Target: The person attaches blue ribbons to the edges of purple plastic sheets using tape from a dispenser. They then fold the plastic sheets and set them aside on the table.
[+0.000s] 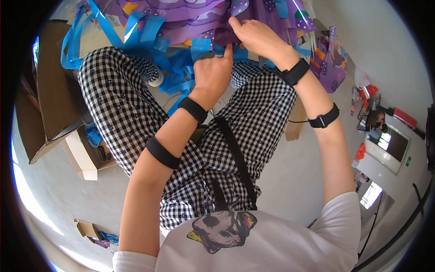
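A stack of shiny purple plastic sheets (190,18) with dots and stars lies at the far side, in front of my knees. My left hand (212,75) is closed, one digit stretched onto the sheets' near edge, the others curled. My right hand (260,38) bends over the same edge from the right, thumb sticking out and the other fingers partly hidden at the film. Blue strips (149,34) run along the near edge, and more blue strips (176,75) hang tangled between my knees.
At the left stand a large brown cardboard box (50,86) and a smaller open carton (84,154) with blue material inside. A purple printed bag (330,63) hangs at the right. Another small carton (88,230) sits on the floor (290,181) at lower left.
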The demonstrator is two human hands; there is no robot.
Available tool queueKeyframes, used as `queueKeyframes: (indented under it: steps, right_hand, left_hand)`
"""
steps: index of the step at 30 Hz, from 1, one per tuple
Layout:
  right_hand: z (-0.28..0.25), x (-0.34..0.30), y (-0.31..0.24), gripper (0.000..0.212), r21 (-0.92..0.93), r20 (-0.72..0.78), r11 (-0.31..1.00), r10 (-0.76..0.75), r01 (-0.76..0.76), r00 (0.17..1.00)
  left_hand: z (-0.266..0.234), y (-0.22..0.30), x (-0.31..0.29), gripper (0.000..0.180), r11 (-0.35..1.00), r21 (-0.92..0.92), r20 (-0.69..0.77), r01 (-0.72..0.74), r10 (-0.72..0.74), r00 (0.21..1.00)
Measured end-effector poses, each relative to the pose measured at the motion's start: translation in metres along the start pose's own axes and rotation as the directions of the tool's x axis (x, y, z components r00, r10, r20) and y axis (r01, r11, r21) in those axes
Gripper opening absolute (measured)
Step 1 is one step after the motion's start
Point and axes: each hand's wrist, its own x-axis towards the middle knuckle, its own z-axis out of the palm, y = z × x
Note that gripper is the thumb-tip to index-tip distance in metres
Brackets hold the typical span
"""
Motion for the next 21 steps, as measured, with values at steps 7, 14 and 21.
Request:
queueKeyframes:
  steps: [7,14,21]
  right_hand:
    - [-0.001,-0.004,-0.001,0.046,-0.016,0.008,0.999,0.042,-0.042,0.999]
    - [-0.006,-0.003,0.001,0.054,-0.133,0.002,0.987,0.093,-0.092,0.996]
    - [-0.012,0.003,0.010,0.062,-0.066,0.166,0.958,0.287,-0.279,0.944]
  left_hand:
    - [-0.005,-0.004,0.012,0.061,0.997,-0.035,0.041,0.075,-0.073,0.996]
    - [-0.007,-0.005,0.013,0.062,0.987,-0.098,0.022,0.124,-0.123,0.992]
    - [-0.008,-0.001,0.008,0.061,0.986,-0.155,-0.018,0.062,-0.066,0.998]
